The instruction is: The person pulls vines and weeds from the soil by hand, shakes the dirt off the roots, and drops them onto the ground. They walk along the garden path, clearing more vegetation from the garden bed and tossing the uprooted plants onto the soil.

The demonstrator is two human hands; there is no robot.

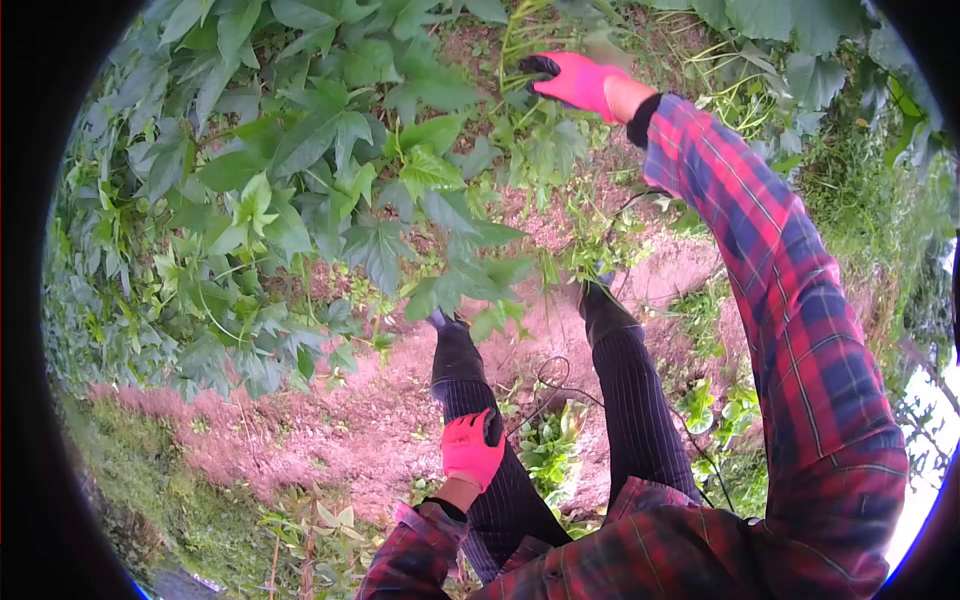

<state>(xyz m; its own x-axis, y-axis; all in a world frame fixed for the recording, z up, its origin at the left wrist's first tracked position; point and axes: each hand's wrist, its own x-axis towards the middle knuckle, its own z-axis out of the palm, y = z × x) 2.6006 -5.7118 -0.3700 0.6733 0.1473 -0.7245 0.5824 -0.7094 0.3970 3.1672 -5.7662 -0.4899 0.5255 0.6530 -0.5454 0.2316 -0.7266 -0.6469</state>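
While the pink-gloved left hand (473, 450) rested on the pinstriped trouser leg (512, 505), its fingers folded and grip partly hidden, the pink-gloved right hand (575, 82) reached forward at the end of a plaid sleeve (740, 190). Thin green stems (510, 45) stood at its fingertips, top of view, right of broad leafy vines (330, 130). Right grip narrow, fingers bent; could not tell whether it had closed on them. Reddish soil (390, 400) showed below.
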